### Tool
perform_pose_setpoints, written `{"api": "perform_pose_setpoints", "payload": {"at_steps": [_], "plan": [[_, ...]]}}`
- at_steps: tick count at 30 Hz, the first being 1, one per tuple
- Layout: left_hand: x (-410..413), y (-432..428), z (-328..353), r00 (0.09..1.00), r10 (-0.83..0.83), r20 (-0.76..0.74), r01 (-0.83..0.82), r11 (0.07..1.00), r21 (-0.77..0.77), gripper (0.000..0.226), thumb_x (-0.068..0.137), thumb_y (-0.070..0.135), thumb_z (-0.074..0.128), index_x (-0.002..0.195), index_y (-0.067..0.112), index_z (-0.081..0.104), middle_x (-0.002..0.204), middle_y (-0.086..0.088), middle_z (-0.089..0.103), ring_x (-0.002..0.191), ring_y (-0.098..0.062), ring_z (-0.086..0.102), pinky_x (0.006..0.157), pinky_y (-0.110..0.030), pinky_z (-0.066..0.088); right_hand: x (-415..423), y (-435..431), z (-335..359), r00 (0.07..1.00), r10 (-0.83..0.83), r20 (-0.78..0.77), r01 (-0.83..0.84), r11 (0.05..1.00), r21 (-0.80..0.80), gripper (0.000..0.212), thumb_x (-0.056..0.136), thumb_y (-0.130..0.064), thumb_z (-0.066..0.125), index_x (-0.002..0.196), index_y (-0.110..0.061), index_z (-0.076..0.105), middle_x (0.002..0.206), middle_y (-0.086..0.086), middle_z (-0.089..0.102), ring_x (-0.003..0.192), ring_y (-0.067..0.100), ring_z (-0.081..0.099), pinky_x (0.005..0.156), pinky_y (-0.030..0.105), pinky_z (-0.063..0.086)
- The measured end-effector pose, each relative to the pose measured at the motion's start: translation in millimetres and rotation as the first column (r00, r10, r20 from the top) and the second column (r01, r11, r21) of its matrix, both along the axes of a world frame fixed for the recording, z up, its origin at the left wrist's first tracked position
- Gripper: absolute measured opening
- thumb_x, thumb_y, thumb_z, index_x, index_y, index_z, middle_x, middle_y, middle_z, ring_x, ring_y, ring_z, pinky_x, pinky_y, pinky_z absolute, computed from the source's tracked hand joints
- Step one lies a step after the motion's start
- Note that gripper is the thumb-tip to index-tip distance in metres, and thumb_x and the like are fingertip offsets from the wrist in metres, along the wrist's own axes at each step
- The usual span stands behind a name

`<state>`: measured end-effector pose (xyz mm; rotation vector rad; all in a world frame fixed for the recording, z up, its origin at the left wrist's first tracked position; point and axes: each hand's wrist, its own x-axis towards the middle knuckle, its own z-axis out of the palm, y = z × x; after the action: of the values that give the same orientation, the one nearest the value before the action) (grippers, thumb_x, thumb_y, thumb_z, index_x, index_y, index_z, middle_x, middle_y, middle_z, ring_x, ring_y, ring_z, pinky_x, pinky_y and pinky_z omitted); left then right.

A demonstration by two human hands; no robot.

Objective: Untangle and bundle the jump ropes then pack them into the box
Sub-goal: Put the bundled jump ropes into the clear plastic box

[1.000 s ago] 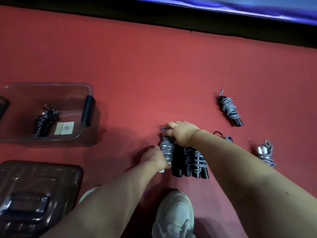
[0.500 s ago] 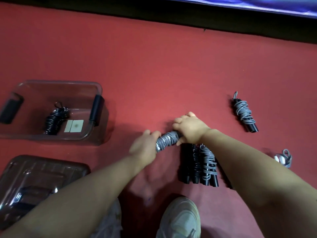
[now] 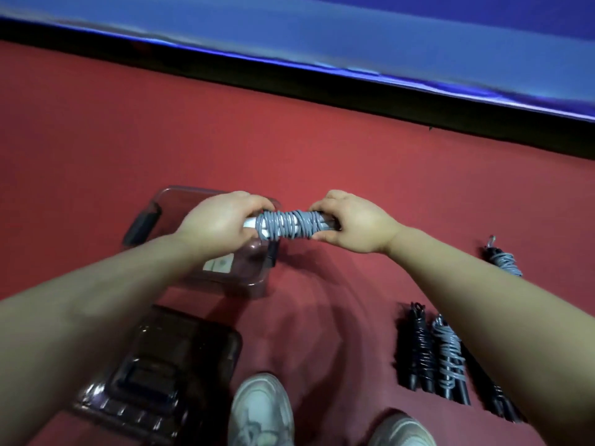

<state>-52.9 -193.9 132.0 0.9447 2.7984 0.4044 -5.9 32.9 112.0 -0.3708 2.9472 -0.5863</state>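
Gripping a tight bundle of grey jump rope wound round white handles (image 3: 286, 225) by both ends, a person holds it level in the air over the right end of a clear, purple-tinted plastic box (image 3: 238, 281) on the red floor (image 3: 322, 149). The left hand (image 3: 219, 223) has its fingers (image 3: 254, 201) curled over one end. The right hand (image 3: 354, 223) pinches the other end between fingers (image 3: 322, 207) and thumb. The two-ended hold appears meant to stop the coils slipping loose on the way into the box.

The box stands open, its dark translucent lid (image 3: 161, 365) laid flat on the floor just in front of it, which leaves the mouth free for packing. To the person's right, a black-rope bundle (image 3: 418, 346) and a grey-rope bundle on black handles (image 3: 449, 355) lie side by side and touching, apparently waiting their turn. Another grey-and-black bundle (image 3: 504, 259) lies apart, farther out. Two pale trainers (image 3: 260, 410) show at the bottom edge. The left forearm hides most of what the box already contains.
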Motion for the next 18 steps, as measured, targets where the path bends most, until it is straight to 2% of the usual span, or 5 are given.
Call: {"api": "perform_pose_setpoints", "payload": {"at_steps": [4,9,14,18], "plan": [[-34,-49,4,0.999,0.051,-0.011,-0.051,0.997,-0.052,0.045,0.085,0.019,0.065,0.127,0.029,0.054,0.118,0.004,0.060,0.111,-0.019,0.055,0.087,-0.030,0.041,-32,-59,8,1.000,-0.017,0.008,0.016,0.996,0.087,0.050,0.084,-0.036,0.065,0.128,-0.016,0.054,0.113,0.007,0.053,0.105,0.027,0.055,0.089,0.034,0.045],[-72,-83,-19,0.990,0.134,0.049,-0.125,0.979,-0.160,0.040,0.085,0.020,0.063,0.125,0.025,0.055,0.116,0.000,0.063,0.106,-0.022,0.057,0.085,-0.030,0.044,-66,-116,-7,0.997,-0.050,0.058,0.036,0.974,0.222,0.043,0.086,-0.036,0.060,0.123,-0.013,0.056,0.114,0.009,0.054,0.103,0.030,0.057,0.082,0.032,0.047],[-102,-84,-67,0.990,0.091,0.106,-0.056,0.953,-0.296,0.039,0.088,0.022,0.059,0.126,0.023,0.053,0.120,-0.003,0.059,0.111,-0.023,0.055,0.087,-0.029,0.041,-85,-140,-41,0.977,-0.119,0.177,0.060,0.950,0.308,0.031,0.084,-0.025,0.059,0.112,-0.013,0.062,0.111,0.008,0.061,0.101,0.029,0.060,0.075,0.030,0.045],[-125,-80,-109,0.968,0.051,0.245,0.040,0.935,-0.353,0.030,0.086,0.020,0.056,0.116,0.021,0.055,0.101,0.000,0.061,0.093,-0.022,0.058,0.077,-0.031,0.043,-100,-151,-69,0.964,-0.145,0.224,0.043,0.914,0.404,0.023,0.084,-0.012,0.059,0.106,-0.012,0.064,0.110,0.005,0.065,0.099,0.026,0.064,0.067,0.029,0.042]]}}
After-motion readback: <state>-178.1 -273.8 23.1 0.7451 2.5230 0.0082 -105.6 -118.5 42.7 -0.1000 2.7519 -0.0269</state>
